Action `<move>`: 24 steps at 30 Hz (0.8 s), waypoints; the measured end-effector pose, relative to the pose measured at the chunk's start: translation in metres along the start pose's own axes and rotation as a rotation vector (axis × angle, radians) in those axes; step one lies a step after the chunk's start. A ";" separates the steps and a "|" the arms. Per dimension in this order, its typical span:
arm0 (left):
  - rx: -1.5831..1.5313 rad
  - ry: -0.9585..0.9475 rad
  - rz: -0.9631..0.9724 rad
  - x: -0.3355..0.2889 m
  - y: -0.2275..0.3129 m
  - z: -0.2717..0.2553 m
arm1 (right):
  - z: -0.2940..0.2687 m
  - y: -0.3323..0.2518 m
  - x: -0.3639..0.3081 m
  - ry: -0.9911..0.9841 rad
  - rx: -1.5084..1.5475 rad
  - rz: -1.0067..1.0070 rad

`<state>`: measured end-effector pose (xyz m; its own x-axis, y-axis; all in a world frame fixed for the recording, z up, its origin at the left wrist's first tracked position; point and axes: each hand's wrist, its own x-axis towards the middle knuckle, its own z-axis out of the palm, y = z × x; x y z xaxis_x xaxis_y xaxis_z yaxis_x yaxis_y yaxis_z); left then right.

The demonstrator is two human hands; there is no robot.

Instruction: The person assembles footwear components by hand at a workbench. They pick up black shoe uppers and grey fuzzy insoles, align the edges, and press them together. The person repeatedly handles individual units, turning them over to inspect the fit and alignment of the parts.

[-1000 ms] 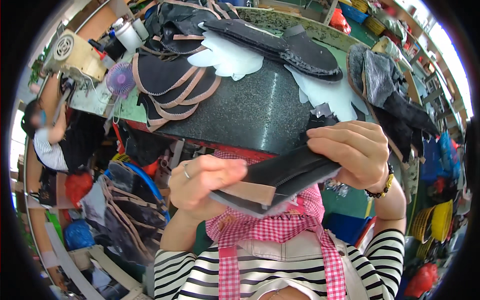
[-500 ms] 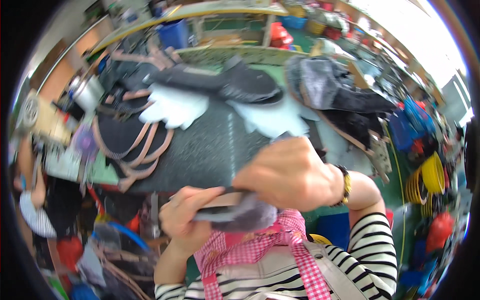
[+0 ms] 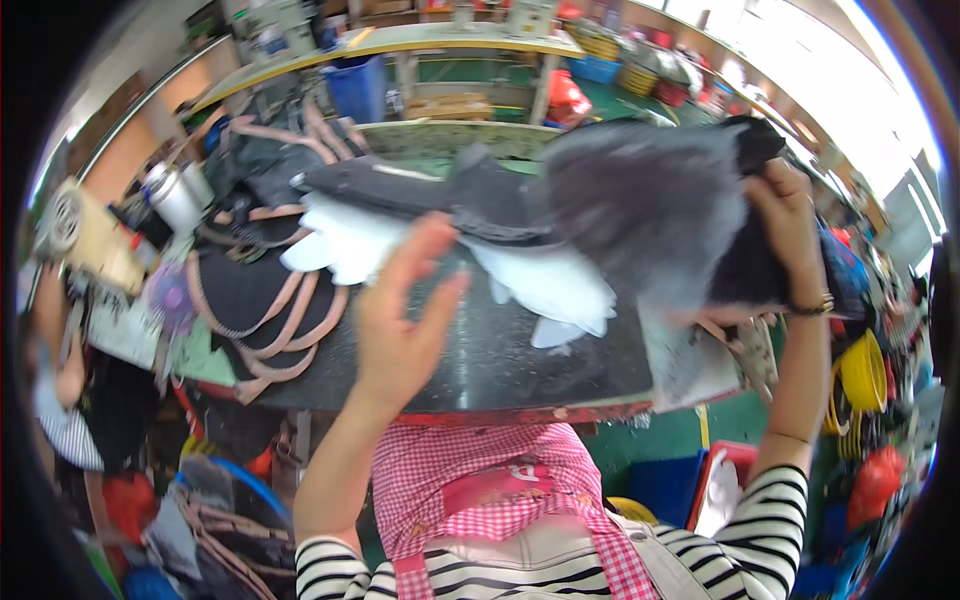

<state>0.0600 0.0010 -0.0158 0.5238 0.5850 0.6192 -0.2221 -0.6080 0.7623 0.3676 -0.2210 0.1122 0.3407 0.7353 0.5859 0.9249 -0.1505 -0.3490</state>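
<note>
My right hand [image 3: 790, 225] is closed on the edge of a black piece lined with grey fur [image 3: 645, 205], lifted over the right side of the dark worktop [image 3: 450, 375]. Motion smears the fur side. My left hand [image 3: 400, 330] is in the air over the front of the worktop, fingers apart and holding nothing. Beyond it lies a long black piece [image 3: 375, 185] with a padded look. White scallop-edged sheets [image 3: 560, 290] poke out from under it.
Black pieces with pink edging [image 3: 315, 290] are heaped on the left, near a purple fan [image 3: 172, 295] and a metal flask [image 3: 172, 200]. At far left another person's arm [image 3: 70, 370] shows. Yellow baskets [image 3: 862, 370] stand at right, and a blue bin [image 3: 357, 90] is behind the table.
My hands have moved apart from over the apron. The small grey furry piece has left my left hand, now open. My right hand has gone far right and taken hold of the fur-lined piece.
</note>
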 end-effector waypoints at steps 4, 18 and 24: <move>0.212 -0.203 -0.096 -0.027 -0.045 0.018 | -0.014 0.176 0.018 0.043 -0.360 0.059; 1.610 0.375 -0.450 0.028 -0.142 -0.211 | 0.115 0.198 -0.058 0.128 -0.358 0.173; 1.346 0.111 0.022 0.072 -0.154 -0.216 | 0.162 0.055 -0.039 0.080 -0.261 -0.162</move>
<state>-0.0456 0.2524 -0.0476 0.4479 0.5692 0.6895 0.7759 -0.6306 0.0165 0.3776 -0.1514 -0.0483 0.1878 0.7110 0.6777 0.9768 -0.2077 -0.0529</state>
